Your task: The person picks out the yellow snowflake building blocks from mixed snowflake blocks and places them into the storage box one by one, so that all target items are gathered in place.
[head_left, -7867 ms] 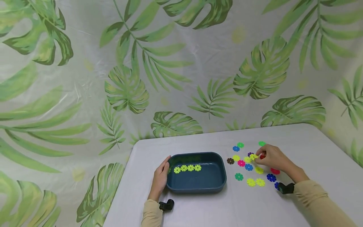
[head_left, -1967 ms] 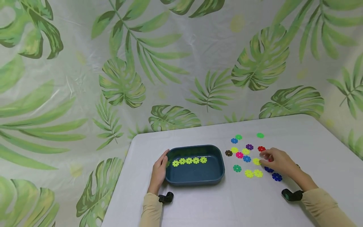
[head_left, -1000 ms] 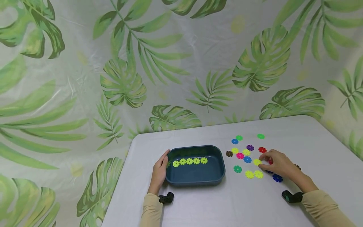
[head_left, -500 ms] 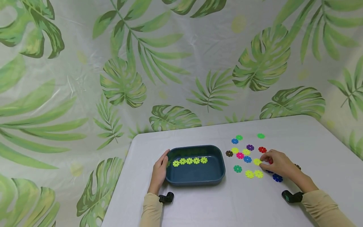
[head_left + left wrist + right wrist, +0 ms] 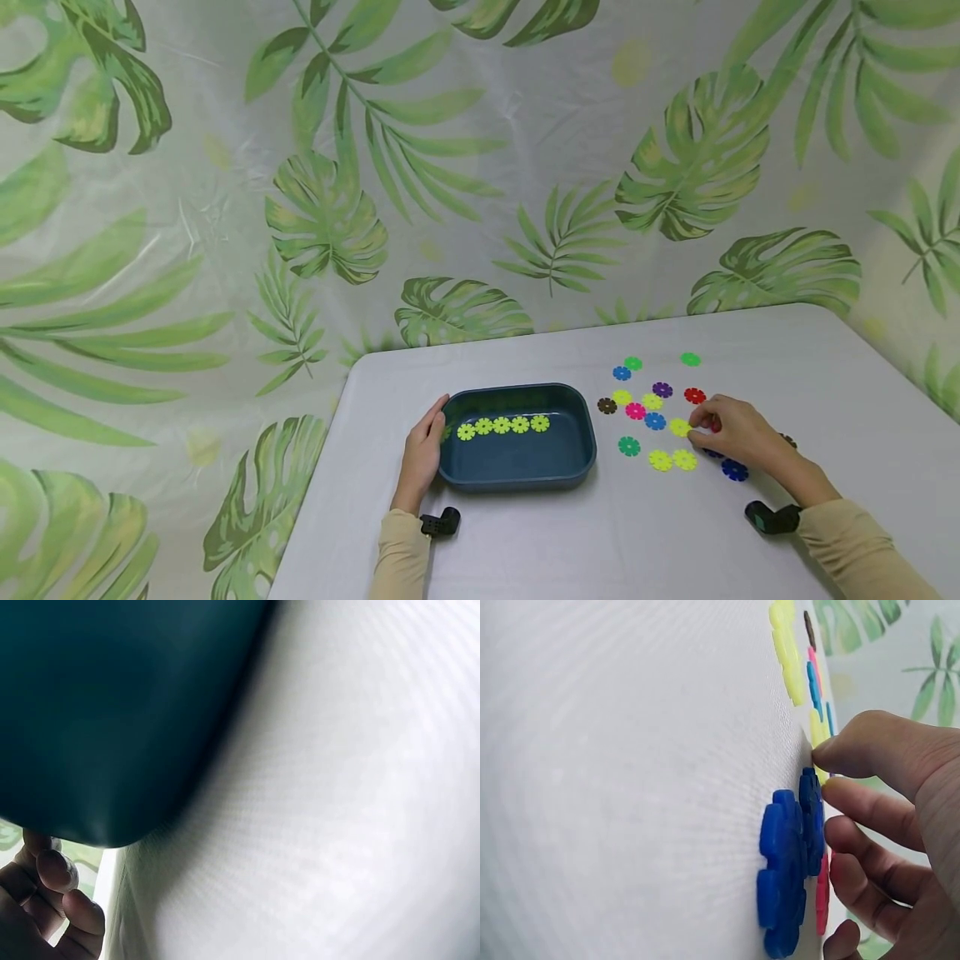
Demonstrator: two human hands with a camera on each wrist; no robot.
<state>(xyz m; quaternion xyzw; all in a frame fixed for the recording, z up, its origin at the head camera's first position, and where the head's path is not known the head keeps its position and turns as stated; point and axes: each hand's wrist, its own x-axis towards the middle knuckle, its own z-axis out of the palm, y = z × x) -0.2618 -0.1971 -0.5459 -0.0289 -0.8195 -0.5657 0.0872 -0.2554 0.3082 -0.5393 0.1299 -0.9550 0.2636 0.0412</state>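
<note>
My left hand holds the left end of a dark blue plastic basin, its fingertips at the basin's edge in the left wrist view. Inside the basin, several yellow snowflake discs lie in a row. On the right, my right hand has thumb and index finger at the right edge of a yellow snowflake disc, pinching it low at the table. Its other fingers curl loosely over a red disc, partly hidden. Two dark blue discs lie close under that hand in the right wrist view.
More discs lie scattered on the white table: a purple one, a brown one, a pink one, a red one, and several blue, green and yellow ones. A leaf-patterned curtain hangs behind the table.
Since the oldest frame, one more yellow disc has joined the row in the basin. My right hand has come back to another yellow disc, and its thumb and index finger have closed toward it.
</note>
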